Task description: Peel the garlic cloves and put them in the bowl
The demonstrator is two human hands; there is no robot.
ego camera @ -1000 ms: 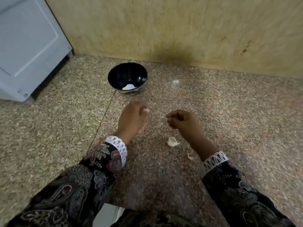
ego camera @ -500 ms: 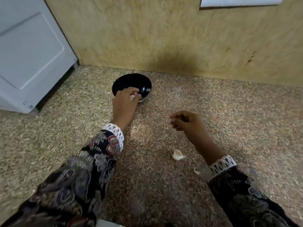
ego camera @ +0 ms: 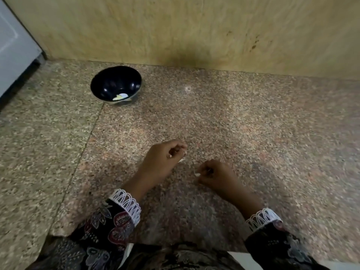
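Note:
The black bowl stands at the back left of the speckled stone counter, with pale peeled garlic cloves lying in its bottom. My left hand is at the counter's middle with fingers curled, and a thin white garlic sliver shows at its fingertips. Just to its right, my right hand pinches a small white garlic piece between thumb and fingers. The picture is blurred, so I cannot tell skin from clove. A faint pale garlic bit lies to the right of the bowl.
A yellowish wall closes the back of the counter. A light grey appliance stands at the far left. A seam in the stone runs forward from below the bowl. The counter's front edge lies near my sleeves.
My left hand has drawn back from the bowl to the counter's middle, close to my right hand. The bowl holds more pale garlic than a second ago. The view has shifted.

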